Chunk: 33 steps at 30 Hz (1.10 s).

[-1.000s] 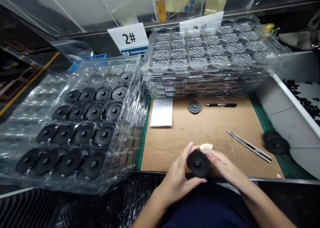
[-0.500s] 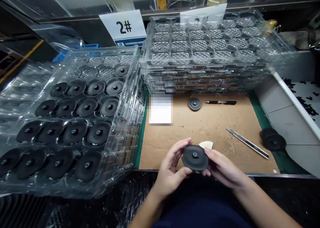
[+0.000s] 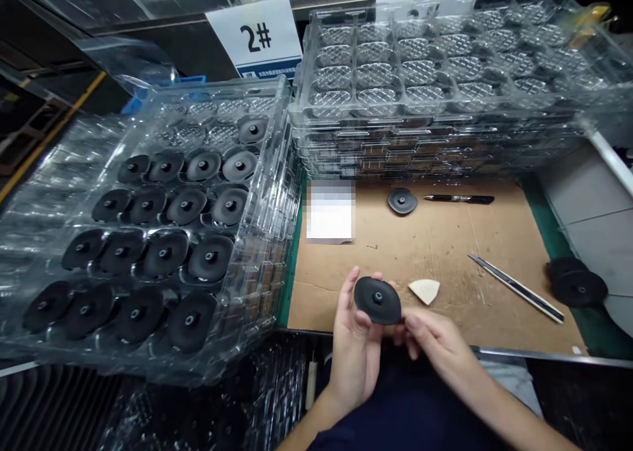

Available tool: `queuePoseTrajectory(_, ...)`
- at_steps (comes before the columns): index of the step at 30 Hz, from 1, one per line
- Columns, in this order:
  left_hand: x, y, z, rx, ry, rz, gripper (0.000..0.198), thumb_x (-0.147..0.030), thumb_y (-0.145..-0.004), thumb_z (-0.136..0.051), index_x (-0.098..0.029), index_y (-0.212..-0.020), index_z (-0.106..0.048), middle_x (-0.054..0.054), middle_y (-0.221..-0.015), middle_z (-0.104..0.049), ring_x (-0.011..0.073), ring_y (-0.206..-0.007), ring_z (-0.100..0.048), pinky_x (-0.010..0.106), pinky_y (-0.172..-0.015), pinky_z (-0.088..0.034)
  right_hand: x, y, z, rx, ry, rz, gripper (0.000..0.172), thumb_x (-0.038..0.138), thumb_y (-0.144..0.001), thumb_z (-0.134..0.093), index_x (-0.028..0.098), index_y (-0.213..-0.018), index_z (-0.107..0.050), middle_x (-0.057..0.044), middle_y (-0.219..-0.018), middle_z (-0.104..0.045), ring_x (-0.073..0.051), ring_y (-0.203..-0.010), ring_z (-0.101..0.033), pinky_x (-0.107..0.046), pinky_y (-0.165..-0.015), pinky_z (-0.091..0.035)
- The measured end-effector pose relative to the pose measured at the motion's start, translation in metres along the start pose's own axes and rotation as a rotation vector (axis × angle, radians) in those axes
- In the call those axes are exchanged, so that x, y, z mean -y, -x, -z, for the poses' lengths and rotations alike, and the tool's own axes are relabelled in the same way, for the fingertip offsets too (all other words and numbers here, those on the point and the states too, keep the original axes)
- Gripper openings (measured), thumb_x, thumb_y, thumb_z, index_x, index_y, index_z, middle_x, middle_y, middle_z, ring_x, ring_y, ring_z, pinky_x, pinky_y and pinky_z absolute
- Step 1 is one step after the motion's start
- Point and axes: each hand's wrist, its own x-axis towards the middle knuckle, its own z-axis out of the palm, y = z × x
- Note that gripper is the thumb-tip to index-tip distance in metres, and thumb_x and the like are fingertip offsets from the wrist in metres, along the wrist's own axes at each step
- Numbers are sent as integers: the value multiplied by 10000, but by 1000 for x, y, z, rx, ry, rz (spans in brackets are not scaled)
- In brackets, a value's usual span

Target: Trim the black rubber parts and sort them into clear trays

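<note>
A black dished disc (image 3: 366,298) sits in the left hand (image 3: 353,355), above the near edge of a brown cardboard sheet (image 3: 376,256). The disc's hub (image 3: 378,298), with a ring-shaped tip, points up toward the camera. The outline is a rounded oval, and as seen its long axis runs from upper left to lower right, nearer level than upright.

The left hand is closed on the disc, its thumb at the lower-left rim and its fingers behind, with fingertips showing past the upper edge. The right hand (image 3: 440,339) has its thumb and fingers drawn together at the disc's lower-right edge; I cannot tell whether they pinch the rim.

A cream wedge (image 3: 425,291) lies on the cardboard just beyond the right hand. Farther right, a craft knife (image 3: 517,288) slants, its tip pointing to the upper left. Near the back, 1 loose disc (image 3: 402,201) lies hub up beside a black pen (image 3: 459,199).

To the left, a clear plastic tray (image 3: 190,136) holds 17 similar discs: 4 rows of 4, plus 1 behind them at the right.
</note>
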Motion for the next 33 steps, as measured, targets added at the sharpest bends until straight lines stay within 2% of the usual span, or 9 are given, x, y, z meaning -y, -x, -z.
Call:
queuePoseTrajectory(2, -3, -2, 0, 8, 87, 79, 525, -466, -765, -634, -327, -1241, -462, 81, -1258, -579, 274, -1156, -562, 364, -917, -495, -12, -3, 20, -170, 195, 27, 355, 476, -892, -445, 204, -967, -662, -55, -834, -577, -126, -601, -504, -261, -604, -435)
queuePoseTrajectory(6, -4, -7, 0, -22, 159, 174, 470, -464, -789, -608, -277, -1205, -497, 98, -1250, -585, 282, -1139, -575, 408, -990, -436, -40, -15, 42, -376, 461, 34, 347, 405, -813, -569, 249, -1117, -630, -110, -1119, -476, -206, -816, -539, -337, -705, -457)
queuePoseTrajectory(9, -3, -7, 2, -10, 161, 182, 526, -423, -760, -658, -271, -1235, -488, 105, -1271, -574, 291, -1153, -564, 408, -1015, -418, -54, -18, 38, -327, 544, 79, 259, 354, -817, -556, 261, -1031, -670, -108, -1207, -443, -214, -867, -546, -367, -776, -462)
queuePoseTrajectory(15, -4, -1, 4, 25, 118, 187, 591, -394, -730, -696, -295, -1271, -478, 104, -1285, -573, 285, -1183, -541, 405, -1049, -385, -58, -6, 34, -154, 550, 167, 185, 301, -849, -536, 262, -980, -661, -41, -843, -601, -171, -767, -591, -270, -682, -485)
queuePoseTrajectory(18, -4, 1, 2, 54, 105, 188, 554, -387, -732, -693, -290, -1249, -519, 91, -1304, -560, 283, -1190, -535, 406, -1060, -375, -41, -4, 44, -155, 534, 173, 197, 301, -872, -514, 249, -1007, -648, -38, -887, -646, -165, -784, -610, -253, -662, -479)
queuePoseTrajectory(22, 0, 3, -5, 80, 66, 176, 558, -376, -725, -701, -306, -1251, -529, 75, -1341, -526, 275, -1187, -535, 411, -1049, -390, 15, -4, 45, -242, 490, 219, 259, 319, -909, -467, 277, -1137, -582, -34, -1023, -636, -158, -867, -601, -245, -688, -467)
queuePoseTrajectory(26, 1, 6, -11, 82, -22, 174, 571, -341, -759, -687, -280, -1293, -493, 80, -1269, -579, 243, -1167, -543, 380, -1028, -406, 67, 1, 23, -221, 477, 542, 264, 217, -912, -443, 210, -1148, -562, -55, -1009, -632, -173, -918, -563, -315, -814, -442)
queuePoseTrajectory(31, -5, 9, -18, 56, -81, 129, 520, -280, -759, -699, -275, -1251, -527, 60, -1235, -602, 239, -1129, -567, 359, -997, -431, 83, 3, 13, 86, 511, 529, 223, 140, -899, -422, 181, -1038, -592, -24, -898, -633, -132, -803, -557, -276, -731, -444)
queuePoseTrajectory(33, -6, 9, -24, 74, -91, 118, 492, -279, -745, -712, -254, -1213, -561, 64, -1198, -625, 235, -1116, -575, 355, -995, -430, 84, 2, 16, 2, 530, 593, 215, 138, -896, -429, 160, -1031, -595, -34, -878, -631, -136, -788, -553, -280, -726, -440)
